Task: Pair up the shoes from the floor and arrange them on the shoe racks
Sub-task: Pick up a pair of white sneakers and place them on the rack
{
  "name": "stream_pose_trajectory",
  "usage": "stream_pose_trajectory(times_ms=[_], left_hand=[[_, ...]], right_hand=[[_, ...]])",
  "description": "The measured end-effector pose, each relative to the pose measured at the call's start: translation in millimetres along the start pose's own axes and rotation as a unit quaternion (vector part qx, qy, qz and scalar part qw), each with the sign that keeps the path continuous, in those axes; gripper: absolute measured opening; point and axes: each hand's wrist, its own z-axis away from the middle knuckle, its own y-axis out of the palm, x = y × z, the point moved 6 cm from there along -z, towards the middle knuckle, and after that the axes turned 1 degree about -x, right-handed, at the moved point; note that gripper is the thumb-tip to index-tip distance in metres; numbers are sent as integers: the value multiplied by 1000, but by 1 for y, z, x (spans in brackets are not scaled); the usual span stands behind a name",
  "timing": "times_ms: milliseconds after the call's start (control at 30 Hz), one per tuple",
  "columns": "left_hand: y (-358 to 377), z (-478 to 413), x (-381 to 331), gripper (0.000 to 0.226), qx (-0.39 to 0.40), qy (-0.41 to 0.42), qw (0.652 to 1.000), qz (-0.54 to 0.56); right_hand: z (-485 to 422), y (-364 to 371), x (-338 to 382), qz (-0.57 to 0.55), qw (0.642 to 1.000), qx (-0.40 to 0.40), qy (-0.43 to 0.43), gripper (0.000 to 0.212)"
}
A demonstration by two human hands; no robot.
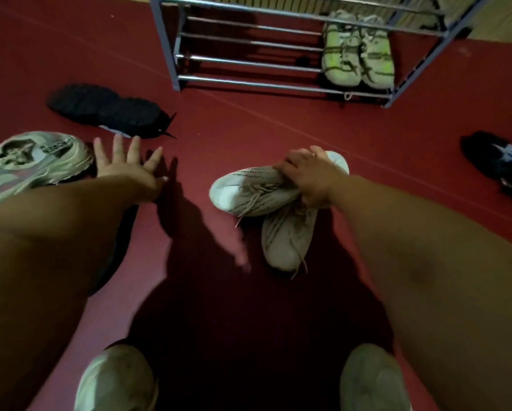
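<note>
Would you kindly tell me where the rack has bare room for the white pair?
The grey metal-bar shoe rack's bottom shelf is bare from its left post to the pale yellow-green sneaker pair crowding its right end; the red floor before it is free too.

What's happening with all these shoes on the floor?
A person is sorting shoes into pairs. Their right hand grips two white sneakers together, while the left hand is spread open beside a beige sneaker on the red floor. One yellow-green pair already sits on the metal shoe rack; black shoes lie loose.
</note>
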Motion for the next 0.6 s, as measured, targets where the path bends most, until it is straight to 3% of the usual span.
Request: stream_pose_trajectory(times_ms=[167, 367, 533, 600], left_hand=[[-33, 10, -93, 65, -9, 70, 988, 135], [-40, 20, -167, 66, 2, 167, 978, 122], [-37, 31, -208, 69, 13, 208, 963, 170], [-34, 38, -225, 70, -2, 247, 957, 150]], right_hand=[[39, -3, -52, -31, 998, -56, -9, 85], [100, 29, -112, -5, 1000, -1, -22, 87], [126, 70, -113, 55, 983, -85, -154, 57], [127, 87, -100, 104, 969, -81, -211, 49]])
